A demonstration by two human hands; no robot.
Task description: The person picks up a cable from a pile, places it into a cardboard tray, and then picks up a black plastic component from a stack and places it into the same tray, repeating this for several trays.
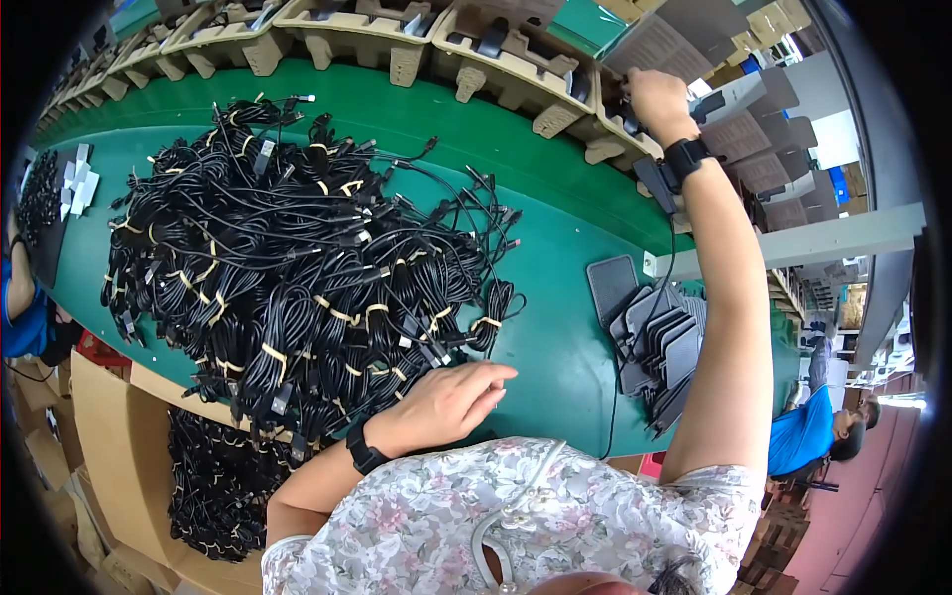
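Right now my right hand (656, 97) is stretched far forward, fingers curled around something dark at the moulded pulp tray (516, 69); what exactly it grips I cannot tell. My left hand (446, 402) lies flat and unclenched, holding nothing, fingertips against the near edge of the heap of bundled black cables (297, 258). Below the right forearm sits a stack of dark flat pads (659, 342). I judge the risk is that arm brushing the stack, or the left fingers snagging a loose cable end and dragging neighbouring bundles.
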